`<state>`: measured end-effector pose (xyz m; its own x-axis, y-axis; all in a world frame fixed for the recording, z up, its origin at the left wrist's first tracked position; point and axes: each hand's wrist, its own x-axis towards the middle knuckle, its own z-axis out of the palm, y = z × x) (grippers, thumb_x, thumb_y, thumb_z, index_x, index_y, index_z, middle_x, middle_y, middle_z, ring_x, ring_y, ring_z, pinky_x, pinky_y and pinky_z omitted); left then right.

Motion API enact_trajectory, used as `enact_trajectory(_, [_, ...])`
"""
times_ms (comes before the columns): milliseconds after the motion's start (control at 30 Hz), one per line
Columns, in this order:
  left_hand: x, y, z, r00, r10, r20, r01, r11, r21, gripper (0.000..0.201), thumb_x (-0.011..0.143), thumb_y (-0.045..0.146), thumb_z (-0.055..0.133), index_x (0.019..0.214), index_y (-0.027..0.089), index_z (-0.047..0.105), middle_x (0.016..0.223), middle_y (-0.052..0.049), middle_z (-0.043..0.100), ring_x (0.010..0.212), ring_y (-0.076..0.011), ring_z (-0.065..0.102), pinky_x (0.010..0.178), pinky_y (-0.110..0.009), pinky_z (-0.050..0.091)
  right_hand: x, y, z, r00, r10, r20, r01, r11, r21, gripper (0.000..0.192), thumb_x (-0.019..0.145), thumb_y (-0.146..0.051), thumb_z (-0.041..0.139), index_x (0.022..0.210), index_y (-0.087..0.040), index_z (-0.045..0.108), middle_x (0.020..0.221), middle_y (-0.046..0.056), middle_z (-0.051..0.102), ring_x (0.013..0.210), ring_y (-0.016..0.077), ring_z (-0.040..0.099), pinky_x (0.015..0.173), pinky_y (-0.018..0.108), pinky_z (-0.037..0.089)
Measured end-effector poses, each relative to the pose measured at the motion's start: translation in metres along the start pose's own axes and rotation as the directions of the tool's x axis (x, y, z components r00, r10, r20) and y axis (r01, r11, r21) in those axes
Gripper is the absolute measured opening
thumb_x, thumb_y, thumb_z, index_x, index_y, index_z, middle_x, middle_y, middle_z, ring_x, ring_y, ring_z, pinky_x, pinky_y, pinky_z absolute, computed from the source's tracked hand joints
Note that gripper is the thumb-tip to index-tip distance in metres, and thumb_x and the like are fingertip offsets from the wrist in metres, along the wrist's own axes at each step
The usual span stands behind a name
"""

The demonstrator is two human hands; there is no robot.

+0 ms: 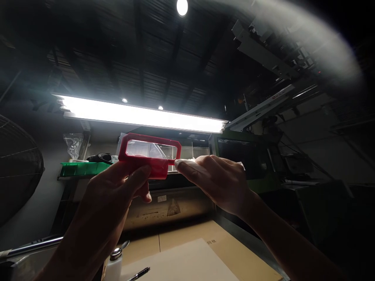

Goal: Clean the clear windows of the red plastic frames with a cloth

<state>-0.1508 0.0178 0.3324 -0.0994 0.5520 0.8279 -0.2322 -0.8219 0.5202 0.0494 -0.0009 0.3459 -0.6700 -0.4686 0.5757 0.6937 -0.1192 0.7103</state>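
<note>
My left hand (117,187) is closed around the lower left of a red plastic frame-like part (158,166), thumb across its front. The part has a wide window with a clear opening and is raised in front of a bright tube lamp. At its lower right corner, my right hand (216,177) pinches a folded white wipe or cloth (195,166), most of which is hidden by the fingers. The wipe's tip touches the red part or lies right beside it.
Below are cardboard (234,249), a pale sheet (181,263), a white bottle with a metal top (114,265) and a black pen (139,274). A long tube lamp (143,115) hangs ahead. There is a green tray (83,169), a fan (19,168) at left and a green machine (249,156) at right.
</note>
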Motion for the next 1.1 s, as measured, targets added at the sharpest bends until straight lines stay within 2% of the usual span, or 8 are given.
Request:
enact_trajectory(200, [-0.003,0.005,-0.001,0.999,-0.036,0.001,0.036,0.999,0.003,0.013,0.060,0.035,0.072,0.064,0.024,0.066,0.048,0.005,0.056,0.045,-0.0097,0.049,0.046,-0.021,0.043,0.005,0.000,-0.001,0.999,0.034,-0.011,-0.034,0.999,0.014,0.025,0.085,-0.014,0.061,0.109,-0.022,0.059,0.065,-0.007,0.053,0.055,0.0044,0.043,0.049,0.018,0.035])
enact_trajectory(333, [-0.004,0.004,0.000,0.999,-0.044,-0.006,0.044,0.999,-0.002,0.013,0.061,0.035,0.073,0.066,0.025,0.067,0.049,0.006,0.056,0.046,-0.0097,0.049,0.045,-0.021,0.042,0.007,-0.003,0.002,0.999,0.029,0.018,-0.029,1.000,0.006,0.023,0.086,-0.013,0.060,0.108,-0.021,0.061,0.064,-0.006,0.054,0.054,0.0047,0.043,0.046,0.018,0.033])
enact_trajectory(467, [-0.002,0.002,-0.003,0.999,-0.047,0.002,0.047,0.999,0.012,0.014,0.061,0.036,0.072,0.061,0.025,0.064,0.045,0.006,0.053,0.043,-0.0093,0.048,0.044,-0.021,0.041,0.001,-0.004,0.003,0.999,0.025,0.045,-0.028,0.997,0.071,0.026,0.085,-0.015,0.062,0.110,-0.022,0.060,0.068,-0.006,0.058,0.056,0.0046,0.046,0.046,0.018,0.033])
enact_trajectory(667, [-0.002,0.000,-0.003,0.999,-0.043,0.013,0.043,0.999,0.018,0.013,0.063,0.035,0.072,0.063,0.024,0.064,0.048,0.005,0.056,0.046,-0.0104,0.050,0.044,-0.021,0.042,0.003,-0.004,0.002,0.995,0.092,0.030,-0.095,0.987,0.126,0.023,0.089,-0.013,0.056,0.109,-0.023,0.058,0.065,-0.007,0.052,0.053,0.0028,0.043,0.045,0.017,0.031])
enact_trajectory(867, [-0.002,-0.004,-0.006,0.999,-0.049,0.003,0.049,0.999,-0.001,0.013,0.061,0.035,0.073,0.063,0.024,0.066,0.048,0.006,0.056,0.045,-0.0100,0.049,0.045,-0.022,0.043,0.000,-0.007,0.007,0.993,0.049,0.108,-0.058,0.995,0.086,0.023,0.089,-0.014,0.055,0.110,-0.023,0.060,0.069,-0.006,0.055,0.056,0.0032,0.045,0.048,0.018,0.034])
enact_trajectory(1100, [-0.002,-0.006,-0.007,0.998,-0.058,0.009,0.058,0.998,0.006,0.012,0.062,0.034,0.073,0.067,0.024,0.067,0.050,0.006,0.057,0.046,-0.0096,0.051,0.046,-0.020,0.043,-0.005,-0.006,0.007,0.998,0.040,0.056,-0.046,0.993,0.108,0.028,0.087,-0.015,0.059,0.115,-0.022,0.056,0.070,-0.006,0.056,0.057,0.0035,0.047,0.046,0.019,0.032])
